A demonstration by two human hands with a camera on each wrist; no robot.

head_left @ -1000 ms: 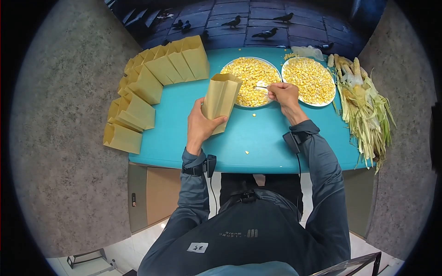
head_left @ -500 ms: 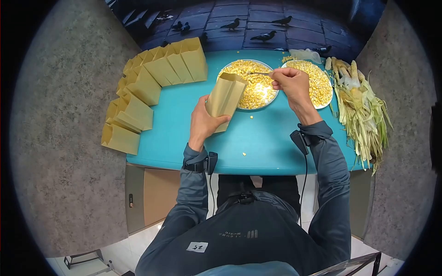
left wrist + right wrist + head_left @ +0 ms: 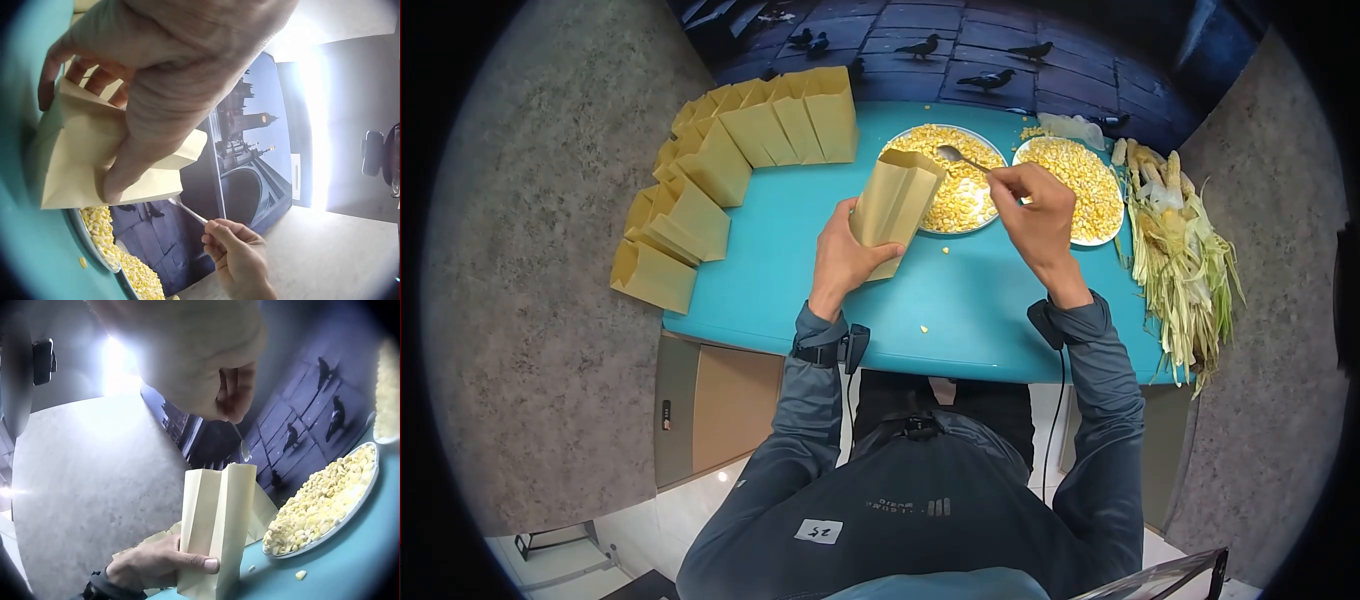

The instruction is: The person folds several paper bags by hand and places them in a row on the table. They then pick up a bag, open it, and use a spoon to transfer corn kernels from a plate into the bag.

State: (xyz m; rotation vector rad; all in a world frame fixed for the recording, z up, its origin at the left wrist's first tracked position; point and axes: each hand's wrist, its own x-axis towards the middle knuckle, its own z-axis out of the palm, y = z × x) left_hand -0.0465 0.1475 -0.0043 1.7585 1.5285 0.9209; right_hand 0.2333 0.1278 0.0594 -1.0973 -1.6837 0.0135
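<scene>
My left hand [image 3: 847, 255] grips a tan paper bag [image 3: 895, 205] around its lower part, thumb across the front. The bag leans to the right with its mouth up. My right hand [image 3: 1040, 212] pinches the handle end of a metal spoon [image 3: 968, 158]. In the right wrist view the spoon's bowl [image 3: 245, 451] hangs just above the bag's top edge. Behind the bag lies a plate of loose corn kernels [image 3: 965, 205], partly covered by the bag in the head view. A second plate of kernels [image 3: 1090, 185] sits to its right, partly behind my right hand.
Several open paper bags [image 3: 700, 150] stand in a row along the table's left and back edges. Corn husks [image 3: 1185, 260] with bare cobs lie at the right edge. A clear plastic bag [image 3: 1072, 130] is at the back. Stray kernels [image 3: 924, 329] dot the turquoise table [image 3: 780, 270].
My right hand has lifted the spoon out of the left plate's kernels and brought its bowl up beside the bag's mouth. The bag in my left hand has shifted slightly right.
</scene>
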